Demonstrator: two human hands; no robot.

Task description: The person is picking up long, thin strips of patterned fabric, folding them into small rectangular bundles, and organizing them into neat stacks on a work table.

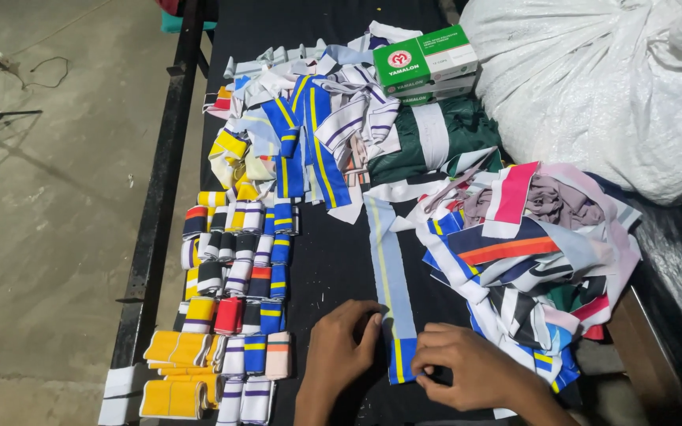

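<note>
1. The right hand (pixel 467 371) had its grip closed in a pinch on the near end of a long pale blue strip (pixel 392 284), where a darker blue band with a yellow stripe crossed it.
2. The left hand (pixel 341 347) lay just beside that end, its fingers (pixel 369 323) curled and pressing the strip's left edge; whether they pinched the cloth or only rested on it could not be told.
3. The strip ran straight away from both hands across the black worktop (pixel 333 260), flat and untwisted.
4. To do this well, it seemed wise to keep the edges aligned and the cloth flat while both hands worked the end.
5. Left of the left hand stood rows of folded strips (pixel 234 276) in blue, yellow, red and white.
6. Right of the right hand lay a loose heap of mixed strips (pixel 530 244).
7. Far beyond were a green box (pixel 424 59) and a white sack (pixel 601 87).
</note>
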